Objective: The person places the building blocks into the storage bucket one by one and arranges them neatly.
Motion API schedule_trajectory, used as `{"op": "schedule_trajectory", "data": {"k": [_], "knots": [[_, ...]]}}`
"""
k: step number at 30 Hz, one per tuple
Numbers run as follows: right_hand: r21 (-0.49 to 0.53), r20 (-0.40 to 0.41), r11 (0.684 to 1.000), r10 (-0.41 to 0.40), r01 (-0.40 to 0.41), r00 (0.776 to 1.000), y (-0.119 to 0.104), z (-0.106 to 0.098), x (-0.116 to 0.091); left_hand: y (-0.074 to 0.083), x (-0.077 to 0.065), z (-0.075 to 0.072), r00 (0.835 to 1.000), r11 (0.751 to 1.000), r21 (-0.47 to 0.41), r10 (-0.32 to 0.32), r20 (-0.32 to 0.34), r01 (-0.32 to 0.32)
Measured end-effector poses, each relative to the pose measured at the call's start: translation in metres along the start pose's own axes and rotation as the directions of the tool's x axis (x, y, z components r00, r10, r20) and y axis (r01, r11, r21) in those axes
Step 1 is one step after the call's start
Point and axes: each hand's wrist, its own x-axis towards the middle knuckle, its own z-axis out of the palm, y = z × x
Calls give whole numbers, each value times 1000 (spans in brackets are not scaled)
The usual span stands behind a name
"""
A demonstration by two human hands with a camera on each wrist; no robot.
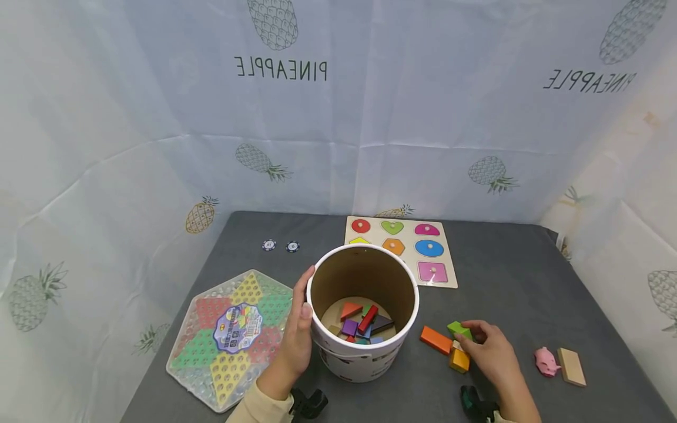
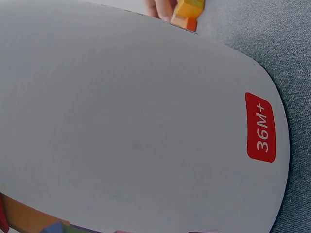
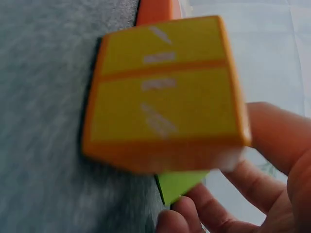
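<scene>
A white bucket [image 1: 362,367] stands on the table with several coloured wooden blocks [image 1: 365,323] inside. My left hand [image 1: 293,341] rests against its left side, fingers fairly straight and reaching up to the rim; some fingers are hidden. In the left wrist view the bucket's wall [image 2: 136,121] fills most of the picture. To the right of the bucket, my right hand [image 1: 494,352] pinches a green block [image 1: 459,329] between thumb and fingers. Close by lie a yellow-orange block [image 1: 459,361], a small pale block [image 1: 457,346] and an orange block [image 1: 436,340]. The yellow-orange block [image 3: 165,87] partly hides the green one in the right wrist view.
Left of the bucket lies a hexagonal board [image 1: 193,352] in clear plastic. Two chips [image 1: 269,245] sit further back. Behind the bucket is a shape puzzle board [image 1: 446,273]. A pink pig figure [image 1: 546,362] and a plain wooden block [image 1: 572,367] lie at the right.
</scene>
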Motion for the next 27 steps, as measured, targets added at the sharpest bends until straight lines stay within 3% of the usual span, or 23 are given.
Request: {"op": "schedule_trajectory", "data": {"k": [6, 10, 13, 15, 18, 21, 27], "knots": [[51, -44, 998, 32, -30, 999, -1, 5, 11, 0, 0, -2, 1000, 1000, -5, -10, -1, 10], [90, -178, 994, 78, -62, 981, -8, 9, 7, -1, -1, -1, 1000, 1000, -14, -28, 13, 28], [151, -307, 988, 45, 2, 951, -20, 7, 0, 0, 0, -1, 999, 999, -21, -30, 15, 30], [216, -382, 971, -16, 105, 924, -33, 1, -7, 1, 0, 0, 999, 999, -26, -32, 12, 32], [288, -465, 908, -146, 305, 873, -57, -12, -19, 1, -1, -1, 1000, 999, -24, -31, 3, 32], [324, -507, 806, -293, 495, 810, -85, -27, -33, 1, -1, -1, 999, 999, -16, -35, 0, 35], [359, -458, 623, -531, 695, 713, -148, -48, -63, -1, 0, -1, 999, 999, -3, -37, 4, 37]]}}
